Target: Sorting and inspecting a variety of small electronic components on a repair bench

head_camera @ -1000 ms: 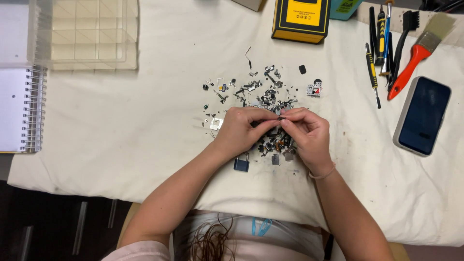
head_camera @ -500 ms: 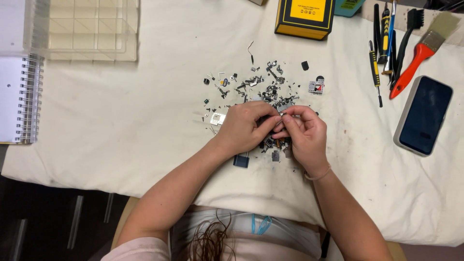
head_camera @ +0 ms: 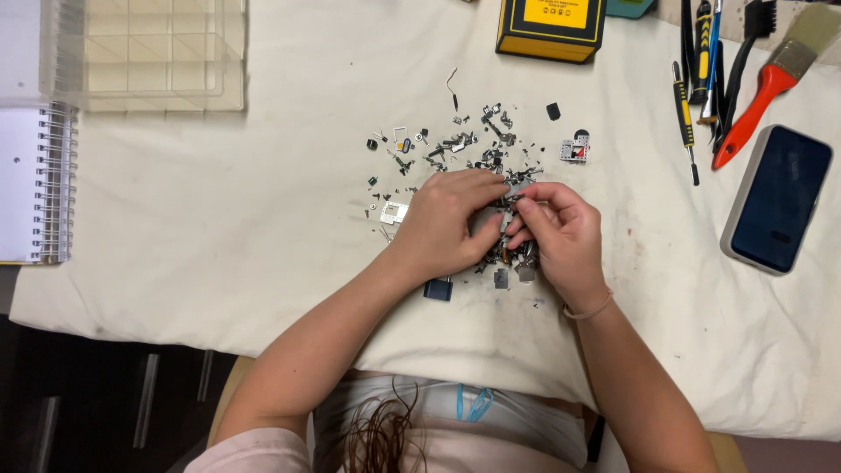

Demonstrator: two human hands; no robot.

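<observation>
White cloth covers the bench [head_camera: 219, 228], bare to my left as far as the spiral notebook [head_camera: 35, 180]. My left hand [head_camera: 451, 219] and right hand [head_camera: 561, 236] meet fingertip to fingertip, pinching a tiny part from the scrap pile [head_camera: 473, 149] beneath them. Tools [head_camera: 701, 70] and a phone [head_camera: 775, 197] crowd the right edge.

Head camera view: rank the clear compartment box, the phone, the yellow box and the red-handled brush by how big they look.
1. Clear compartment box, cut off by the frame.
2. Phone.
3. Yellow box, also cut off, so its rank is unsure.
4. Red-handled brush.
</observation>
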